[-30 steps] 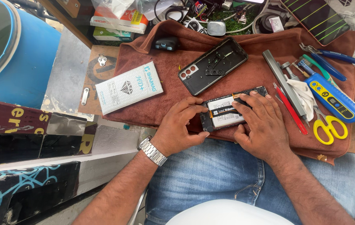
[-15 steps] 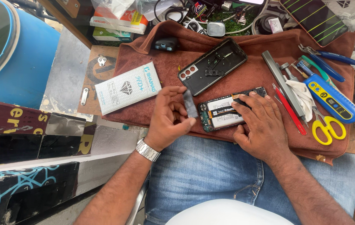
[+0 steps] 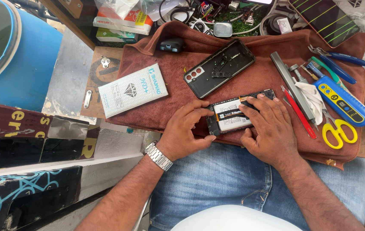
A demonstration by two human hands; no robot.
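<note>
Left hand (image 3: 186,132) came back down from half-second-earlier lift, small dark part no longer visible, fingers curled on end of opened black phone with white battery (image 3: 238,113). Right hand (image 3: 268,128) pressed flat on it, brown cloth (image 3: 169,107) beneath both.

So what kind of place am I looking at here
Most likely a small phone repair bench. Both hands, left hand and right hand, rest on an opened phone with its battery showing. Its back cover lies apart on a brown cloth, beside tools such as yellow scissors.
</note>
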